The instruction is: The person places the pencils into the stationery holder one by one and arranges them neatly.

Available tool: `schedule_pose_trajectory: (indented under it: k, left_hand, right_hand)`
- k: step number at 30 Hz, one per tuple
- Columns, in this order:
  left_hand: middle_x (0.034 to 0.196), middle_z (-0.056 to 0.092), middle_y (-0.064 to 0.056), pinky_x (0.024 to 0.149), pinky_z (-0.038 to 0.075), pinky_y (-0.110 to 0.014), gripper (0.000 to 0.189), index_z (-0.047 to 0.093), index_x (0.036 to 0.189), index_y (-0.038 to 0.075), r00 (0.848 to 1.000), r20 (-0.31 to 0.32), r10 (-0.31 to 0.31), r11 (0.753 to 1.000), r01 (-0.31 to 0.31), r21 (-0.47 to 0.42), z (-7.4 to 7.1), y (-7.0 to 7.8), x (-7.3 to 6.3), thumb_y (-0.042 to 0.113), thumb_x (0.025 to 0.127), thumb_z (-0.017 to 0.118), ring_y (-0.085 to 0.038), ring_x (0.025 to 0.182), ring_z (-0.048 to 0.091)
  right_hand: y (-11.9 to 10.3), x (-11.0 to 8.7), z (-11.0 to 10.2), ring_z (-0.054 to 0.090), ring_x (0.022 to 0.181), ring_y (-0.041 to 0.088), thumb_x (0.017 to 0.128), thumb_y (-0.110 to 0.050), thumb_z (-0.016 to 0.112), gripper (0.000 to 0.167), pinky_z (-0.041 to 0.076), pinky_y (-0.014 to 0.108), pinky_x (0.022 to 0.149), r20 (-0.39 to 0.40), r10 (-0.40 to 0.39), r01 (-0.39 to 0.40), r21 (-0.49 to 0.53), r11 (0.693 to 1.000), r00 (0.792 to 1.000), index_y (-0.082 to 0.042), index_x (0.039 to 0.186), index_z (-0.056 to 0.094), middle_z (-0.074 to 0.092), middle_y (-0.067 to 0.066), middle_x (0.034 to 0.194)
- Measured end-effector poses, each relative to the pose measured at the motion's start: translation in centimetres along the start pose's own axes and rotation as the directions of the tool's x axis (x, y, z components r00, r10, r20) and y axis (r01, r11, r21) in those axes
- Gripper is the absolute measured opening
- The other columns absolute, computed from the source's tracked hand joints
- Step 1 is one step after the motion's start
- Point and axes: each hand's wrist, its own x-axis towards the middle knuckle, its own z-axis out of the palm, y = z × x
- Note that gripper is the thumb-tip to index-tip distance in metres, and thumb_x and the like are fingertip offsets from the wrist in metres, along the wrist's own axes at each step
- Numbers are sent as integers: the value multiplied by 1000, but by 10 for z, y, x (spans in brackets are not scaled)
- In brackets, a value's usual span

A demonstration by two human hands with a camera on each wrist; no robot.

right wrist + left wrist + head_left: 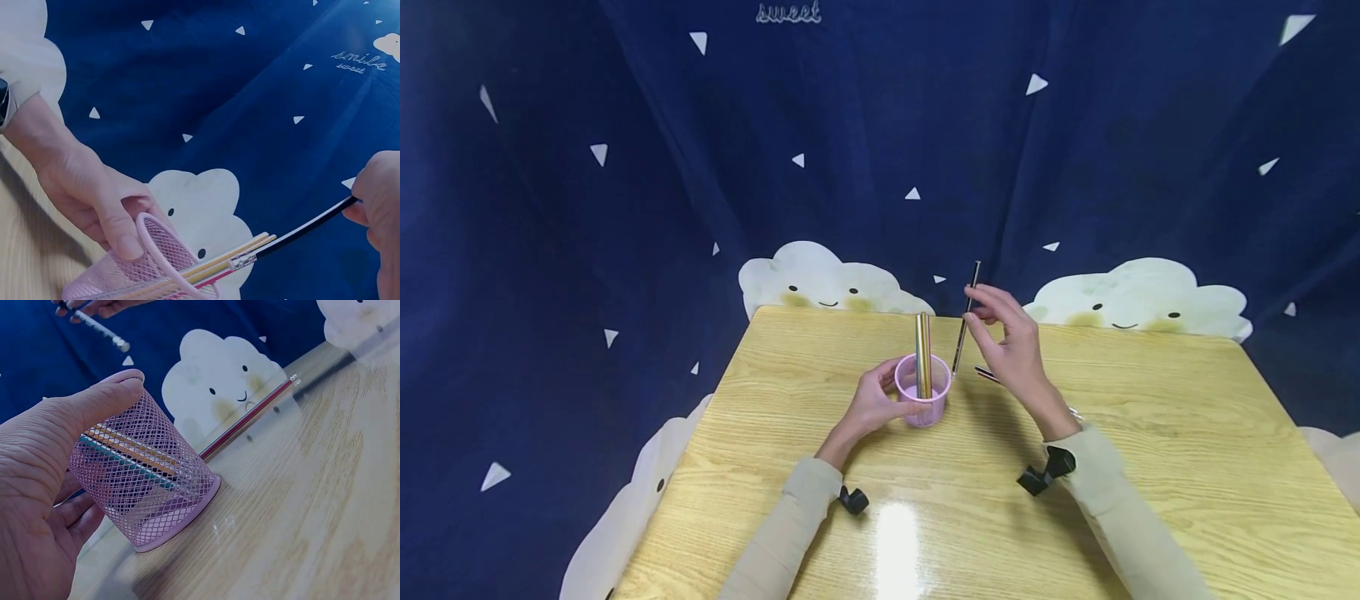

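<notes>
A pink mesh pencil cup (150, 481) stands on the wooden table, and my left hand (876, 397) grips its side with the thumb at the rim. Several pencils (923, 354), yellow and other colours, lean inside the cup. My right hand (1011, 342) pinches a black pencil (966, 321) between thumb and fingertips, to the right of the cup and raised. This pencil's eraser end, with a metal ferrule (242, 261), points down near the cup's rim. In the left wrist view, the right hand's fingers (106, 306) show at the top with the black pencil.
More pencils (987, 374) lie on the table (1150, 467), partly hidden behind my right hand; a red one (250, 419) shows beyond the cup in the left wrist view. A dark blue curtain (880, 117) with white triangles and clouds hangs behind the table's far edge.
</notes>
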Motion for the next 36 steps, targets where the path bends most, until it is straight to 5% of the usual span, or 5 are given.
schedule_pose_trajectory:
  k: [5,14,23,30,36]
  left_hand:
    - [140,64,-20,117,46,-50,84,56,145,1,1000,-1,2,1000,-2,8,0,-1,0,4,71,94,-42,132,59]
    - [140,66,-12,116,48,-43,83,58,146,6,1000,-19,8,999,-7,54,0,-3,-2,7,71,95,-33,130,62]
    - [139,67,-9,115,49,-39,83,58,146,8,1000,-19,0,999,1,47,-1,-1,1,7,71,95,-28,129,63]
    - [140,67,-10,115,49,-41,83,58,146,7,1000,-9,11,999,-11,44,0,-1,1,5,71,94,-29,129,64]
    - [139,68,-11,115,49,-41,82,58,145,6,1000,-11,9,999,-8,45,0,-2,0,5,72,94,-31,129,64]
  right_hand:
    - [4,-4,11,72,80,38,82,24,72,36,53,19,77,17,4,-4,22,1000,1000,13,116,71,68,32,118]
    - [57,-41,34,73,93,32,90,10,74,35,57,47,75,118,45,-48,20,999,992,0,123,73,71,18,125]
    - [69,-54,45,72,88,27,87,10,72,33,58,35,76,172,56,-56,-4,998,984,1,119,74,72,16,121]
    - [76,-66,50,73,85,26,86,10,72,36,57,48,68,202,89,-87,-20,996,975,-1,120,74,71,15,123]
    - [79,-70,52,72,83,24,86,10,73,39,57,43,69,218,100,-96,-28,995,971,-2,123,73,70,15,126]
